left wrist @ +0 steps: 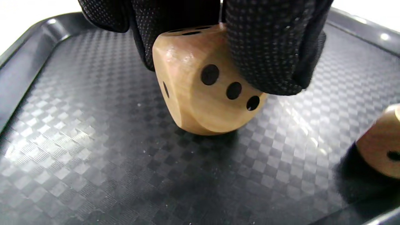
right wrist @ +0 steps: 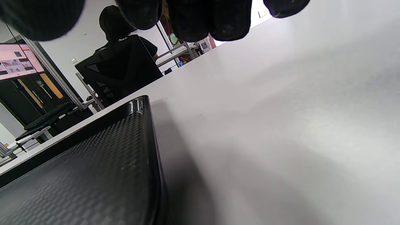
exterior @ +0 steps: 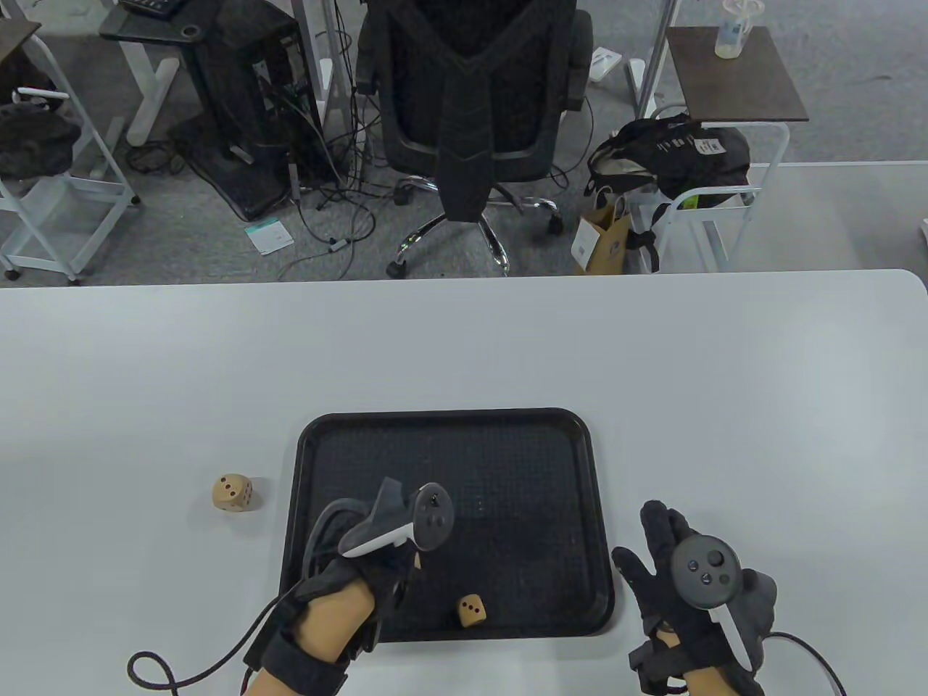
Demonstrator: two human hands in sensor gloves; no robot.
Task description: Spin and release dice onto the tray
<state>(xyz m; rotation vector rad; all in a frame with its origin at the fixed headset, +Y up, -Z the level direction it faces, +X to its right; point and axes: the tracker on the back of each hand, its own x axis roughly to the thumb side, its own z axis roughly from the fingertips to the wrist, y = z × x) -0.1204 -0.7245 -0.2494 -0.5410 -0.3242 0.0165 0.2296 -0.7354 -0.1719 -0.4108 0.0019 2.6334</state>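
Note:
A black tray [exterior: 449, 415] lies on the white table. My left hand [exterior: 395, 562] hovers over the tray's left half. In the left wrist view its fingers [left wrist: 268, 47] pinch a wooden die [left wrist: 200, 93], which is tilted with one corner on the tray floor [left wrist: 93, 140]. The tracker hides that die in the table view. A second die [exterior: 471, 610] [left wrist: 379, 147] lies on the tray near its front edge. A third die [exterior: 233, 494] sits on the table left of the tray. My right hand [exterior: 641, 540] rests flat on the table to the right of the tray, fingers [right wrist: 200, 18] straight and holding nothing.
The table's far edge [exterior: 464, 279] runs across the middle of the table view, with an office chair [exterior: 471, 109] and carts beyond it. The tray's right rim [right wrist: 153, 140] lies close to my right hand. A cable [exterior: 156, 674] trails from my left wrist.

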